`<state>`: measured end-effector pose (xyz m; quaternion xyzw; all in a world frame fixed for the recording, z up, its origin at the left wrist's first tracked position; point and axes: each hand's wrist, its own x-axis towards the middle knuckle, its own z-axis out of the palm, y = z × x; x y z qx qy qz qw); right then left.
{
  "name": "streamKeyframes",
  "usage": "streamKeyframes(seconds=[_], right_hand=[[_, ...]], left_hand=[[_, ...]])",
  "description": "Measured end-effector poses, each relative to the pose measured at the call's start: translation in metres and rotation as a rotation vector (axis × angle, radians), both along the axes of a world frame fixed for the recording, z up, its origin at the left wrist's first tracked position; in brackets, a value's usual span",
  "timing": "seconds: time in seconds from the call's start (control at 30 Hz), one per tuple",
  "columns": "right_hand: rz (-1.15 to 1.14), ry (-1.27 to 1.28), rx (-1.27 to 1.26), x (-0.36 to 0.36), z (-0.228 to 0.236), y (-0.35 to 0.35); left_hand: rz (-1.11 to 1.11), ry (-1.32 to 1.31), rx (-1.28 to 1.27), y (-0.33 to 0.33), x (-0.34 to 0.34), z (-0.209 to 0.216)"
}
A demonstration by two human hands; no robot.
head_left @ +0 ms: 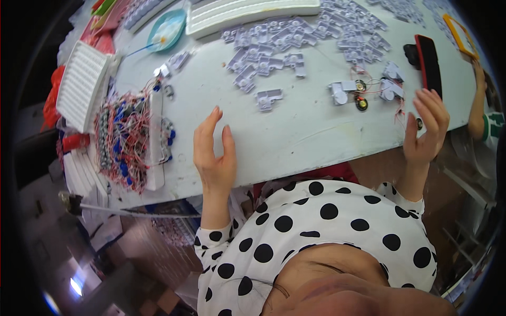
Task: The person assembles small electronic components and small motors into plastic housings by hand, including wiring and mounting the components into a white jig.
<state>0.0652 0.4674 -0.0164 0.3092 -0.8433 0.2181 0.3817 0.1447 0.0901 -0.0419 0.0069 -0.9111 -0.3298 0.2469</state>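
My left hand (215, 158) is over the front part of the white table (295, 131), thumb and fingers apart and holding nothing. Beyond its fingertips lies a single pale lilac plastic housing (269, 99). At the right, my right hand (428, 129) is raised near the table's front edge, its fingers spread and nothing visible between them. Just left of it lie housings with red wires: one white housing (340, 94) and another (391, 90). Small round black speakers (361, 103) sit between them. A small round black part (419, 124) is partly beside my right fingers.
Many lilac housings (279, 37) are heaped at the back. A long white tray (253, 16) and a teal dish (167, 31) stand behind. Tangled red wires with blue parts (126, 137) fill the left. A red-and-black strip (428, 63) and another person's arm (478, 100) are right.
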Motion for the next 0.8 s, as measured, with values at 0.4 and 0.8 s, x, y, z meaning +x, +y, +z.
streamKeyframes(seconds=[0.4, 0.8], right_hand=[[0.585, -0.622, 0.018, 0.044, -0.03, -0.143], [0.601, -0.628, 0.045, 0.036, -0.042, -0.149]], left_hand=[[-0.017, 0.064, -0.304, -0.044, -0.006, 0.034], [0.629, 0.177, 0.106, -0.149, 0.084, 0.048]])
